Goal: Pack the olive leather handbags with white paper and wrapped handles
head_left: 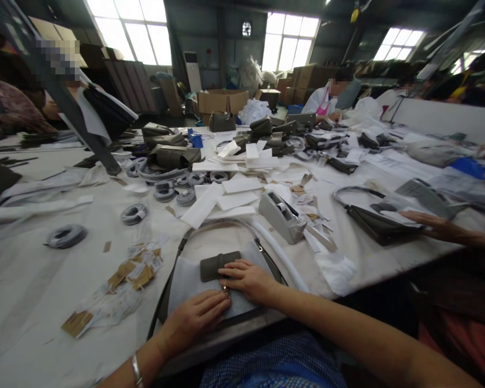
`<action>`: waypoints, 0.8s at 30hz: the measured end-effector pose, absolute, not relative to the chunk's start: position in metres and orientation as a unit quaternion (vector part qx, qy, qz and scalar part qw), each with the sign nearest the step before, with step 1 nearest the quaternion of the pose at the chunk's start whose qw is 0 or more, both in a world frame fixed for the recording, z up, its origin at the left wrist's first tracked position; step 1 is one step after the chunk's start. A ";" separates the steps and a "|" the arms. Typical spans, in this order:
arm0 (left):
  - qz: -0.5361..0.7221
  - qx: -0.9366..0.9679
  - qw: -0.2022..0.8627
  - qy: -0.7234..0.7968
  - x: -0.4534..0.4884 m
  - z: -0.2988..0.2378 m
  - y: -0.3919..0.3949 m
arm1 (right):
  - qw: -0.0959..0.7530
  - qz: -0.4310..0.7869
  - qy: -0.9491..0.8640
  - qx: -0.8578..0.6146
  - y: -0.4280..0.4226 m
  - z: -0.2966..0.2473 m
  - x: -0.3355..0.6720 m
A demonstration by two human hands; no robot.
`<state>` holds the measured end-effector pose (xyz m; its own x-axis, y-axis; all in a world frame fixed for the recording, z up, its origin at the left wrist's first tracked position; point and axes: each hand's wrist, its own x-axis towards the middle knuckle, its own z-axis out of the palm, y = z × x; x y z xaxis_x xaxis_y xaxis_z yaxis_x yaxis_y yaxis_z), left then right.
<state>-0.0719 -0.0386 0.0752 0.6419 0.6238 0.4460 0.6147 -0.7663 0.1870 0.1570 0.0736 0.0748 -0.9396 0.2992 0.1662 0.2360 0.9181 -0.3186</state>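
In front of me at the table edge lies a dark olive handbag, its shoulder strap [222,222] arched out behind it. A thin white wrapping sheet [186,285] covers most of the bag's front, and an olive flap [214,265] shows on top. My right hand [248,281] rests with fingers stretched over the flap's right end and the sheet. Beside it my left hand [200,315] lies flat on the lower part of the sheet. A small metal clasp [225,291] shows between the hands; what lies under the palms is hidden.
A grey tape dispenser [282,215] stands behind the bag, near white foam pieces [204,205]. To the left are brown tags in clear bags [135,269] and wrapped strap coils [67,235]. A co-worker's hand [436,223] touches another handbag [382,223] at right. A slanted metal post [76,102] rises at left.
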 end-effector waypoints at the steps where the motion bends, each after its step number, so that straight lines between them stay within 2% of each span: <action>1: 0.248 0.906 -0.002 0.343 -0.072 0.075 -0.038 | 0.107 0.147 -0.974 -0.138 0.073 0.074 0.157; 18: 0.182 0.901 -0.130 0.373 -0.067 0.052 -0.059 | 0.107 0.077 -0.984 -0.124 0.072 0.074 0.160; 24: 0.191 0.896 -0.140 0.376 -0.066 0.053 -0.058 | 0.111 0.035 -0.992 -0.053 0.078 0.091 0.145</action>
<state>-0.0661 -0.0579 0.0533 0.6441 0.6203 0.4476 0.7274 -0.6778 -0.1073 0.1446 0.0775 0.0906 -0.9699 0.1133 0.2157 0.0980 0.9919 -0.0804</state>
